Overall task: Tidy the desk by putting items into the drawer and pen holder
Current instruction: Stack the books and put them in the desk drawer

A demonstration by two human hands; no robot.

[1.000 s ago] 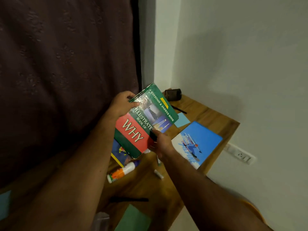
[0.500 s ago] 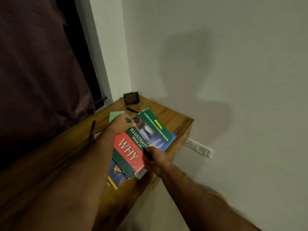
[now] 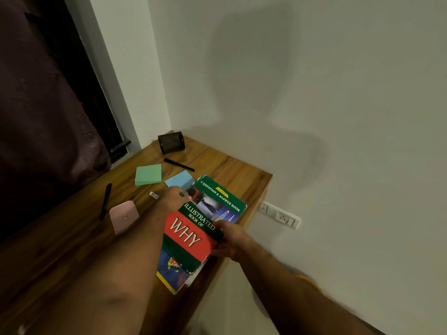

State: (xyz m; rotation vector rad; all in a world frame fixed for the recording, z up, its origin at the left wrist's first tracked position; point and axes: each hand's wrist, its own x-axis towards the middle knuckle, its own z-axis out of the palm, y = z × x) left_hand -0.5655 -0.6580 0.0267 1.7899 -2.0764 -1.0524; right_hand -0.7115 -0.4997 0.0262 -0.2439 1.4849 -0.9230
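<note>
Both hands grip one green-and-red hardcover book [image 3: 198, 228] – left hand [image 3: 172, 199] curled on its far-left edge, right hand [image 3: 231, 238] pinching its right edge. Beyond the left fingers on the wooden desk [image 3: 232, 170] – two black pens [image 3: 179, 164], two sticky-note pads [image 3: 148, 174], one dark round pen holder [image 3: 171, 142]

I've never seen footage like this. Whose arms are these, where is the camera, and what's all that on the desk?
No machine here: a person wears a camera on the head, looking down at their own arms. The left hand and right hand grip a green and red book, lying on other books at the wooden desk edge. Also there: a dark pen holder, two black pens, green sticky notes, a blue note and a pink object.
</note>
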